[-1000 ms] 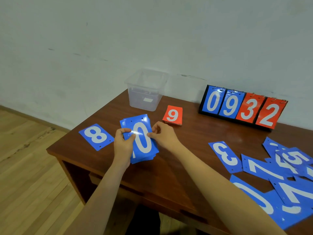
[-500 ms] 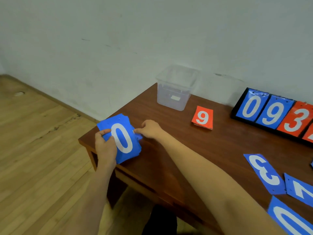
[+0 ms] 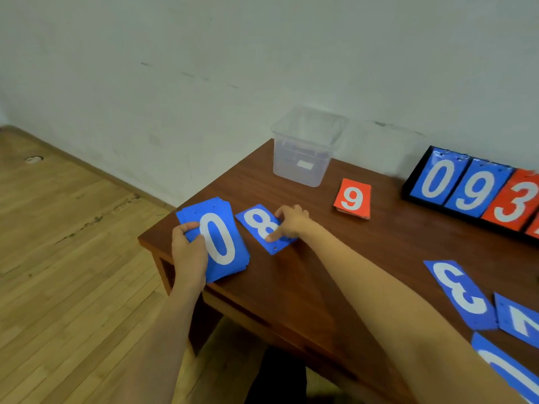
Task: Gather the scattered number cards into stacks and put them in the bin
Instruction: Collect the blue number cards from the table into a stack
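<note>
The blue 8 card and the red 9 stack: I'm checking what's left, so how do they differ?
The blue 8 card is blue; the red 9 stack is red. The blue 8 card looks like a single sheet, while the red 9 stack shows several edges. The right hand pinches the blue 8 card; nothing touches the red 9 stack. Both lie face up on the table, outside the bin.

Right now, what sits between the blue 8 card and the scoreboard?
In the head view, a red stack topped by a 9 lies between the blue 8 card and the scoreboard; otherwise bare tabletop.
</note>
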The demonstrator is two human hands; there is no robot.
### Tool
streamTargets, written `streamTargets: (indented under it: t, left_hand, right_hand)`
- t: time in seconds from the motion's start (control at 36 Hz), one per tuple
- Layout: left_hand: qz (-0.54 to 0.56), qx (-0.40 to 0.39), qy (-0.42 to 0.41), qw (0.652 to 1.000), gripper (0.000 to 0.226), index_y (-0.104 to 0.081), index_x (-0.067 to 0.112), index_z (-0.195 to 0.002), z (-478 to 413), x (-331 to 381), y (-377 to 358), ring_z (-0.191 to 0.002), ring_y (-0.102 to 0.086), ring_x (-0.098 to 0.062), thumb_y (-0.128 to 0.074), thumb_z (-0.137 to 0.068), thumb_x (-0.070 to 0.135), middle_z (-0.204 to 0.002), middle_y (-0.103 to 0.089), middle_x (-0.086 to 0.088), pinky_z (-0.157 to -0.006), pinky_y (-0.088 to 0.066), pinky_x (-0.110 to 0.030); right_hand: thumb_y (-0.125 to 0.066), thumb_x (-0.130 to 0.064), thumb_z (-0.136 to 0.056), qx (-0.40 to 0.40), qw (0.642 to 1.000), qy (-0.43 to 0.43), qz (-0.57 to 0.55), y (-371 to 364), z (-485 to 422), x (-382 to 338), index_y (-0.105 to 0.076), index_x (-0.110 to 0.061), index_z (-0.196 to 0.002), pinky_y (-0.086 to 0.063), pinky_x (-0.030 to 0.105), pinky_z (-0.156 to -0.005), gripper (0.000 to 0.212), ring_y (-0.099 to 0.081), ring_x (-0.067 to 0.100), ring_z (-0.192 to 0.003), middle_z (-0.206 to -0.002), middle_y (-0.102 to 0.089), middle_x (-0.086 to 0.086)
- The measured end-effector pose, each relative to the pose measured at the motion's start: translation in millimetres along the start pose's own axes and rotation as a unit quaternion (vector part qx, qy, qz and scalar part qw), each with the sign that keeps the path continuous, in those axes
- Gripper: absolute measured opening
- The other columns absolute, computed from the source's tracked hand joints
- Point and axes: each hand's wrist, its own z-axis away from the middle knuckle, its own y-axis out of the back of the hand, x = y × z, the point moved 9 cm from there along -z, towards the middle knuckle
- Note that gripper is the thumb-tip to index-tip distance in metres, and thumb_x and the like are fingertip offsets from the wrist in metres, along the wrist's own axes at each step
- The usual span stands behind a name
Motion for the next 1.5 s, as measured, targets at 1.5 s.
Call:
streamTargets:
  t: [1.5]
  left_hand:
    - [-0.051,-0.302,0.049,0.950,0.023,-0.050,0.020,-0.114,158,-9,-188,-0.095,-0.065,-0.022,-0.054,-0.094,0.009,-0.113,-0.058,-0.004,-0.060,-0.056,-0.029]
  right_hand:
    - [-0.052,-0.018,-0.095,0.382,0.907,0.063,-0.168,163,221,214,-0.067,-0.015,-0.113,-0.055,0.025,-0.069,0.024,-0.063,0.009,-0.077,-0.095,-0.071,-0.004]
